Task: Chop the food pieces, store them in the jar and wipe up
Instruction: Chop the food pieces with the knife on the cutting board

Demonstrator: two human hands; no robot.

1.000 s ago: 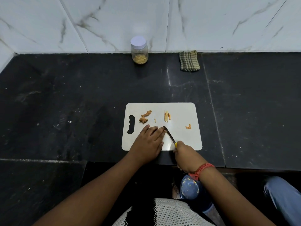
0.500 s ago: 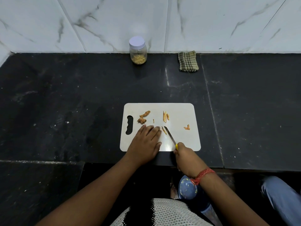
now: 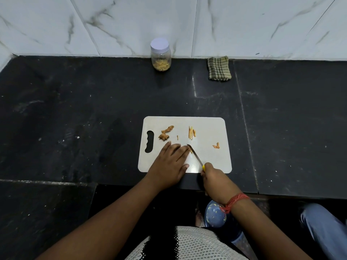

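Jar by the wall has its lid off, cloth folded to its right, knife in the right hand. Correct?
Not quite. The head view shows the jar by the wall with its lid on. The rest holds: the cloth lies folded to its right, and the right hand holds the knife.

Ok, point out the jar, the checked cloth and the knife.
jar [image 3: 161,59]: head view, on its clear side wall below the pale lid.
checked cloth [image 3: 219,68]: head view, on the middle of the folded fabric.
knife [image 3: 195,155]: head view, on the bare blade ahead of the yellow handle.
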